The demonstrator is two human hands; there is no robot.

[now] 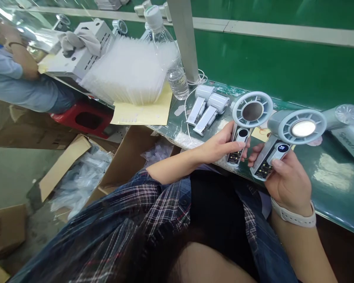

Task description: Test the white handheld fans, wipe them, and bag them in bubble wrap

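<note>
My left hand (224, 143) is closed round the handle of a pale blue handheld fan (251, 108), its thumb on the front near a dark oval display. In my right hand (289, 177) is a second handheld fan (296, 126), whose small display is lit and reads 20. Both handles lack a front cover low down, so the circuit boards show. My right thumb presses on the front below the lit display. Left of the fans, two silvery fan bodies (208, 108) lie side by side on the green table (306, 184).
A water bottle (171, 59) stands by a metal post (184, 39). Further left are a stack of clear plastic sleeves (132, 70) and a white box (91, 43). A co-worker's arm (17, 55) is at far left. An open carton (79, 181) of plastic bags sits on the floor.
</note>
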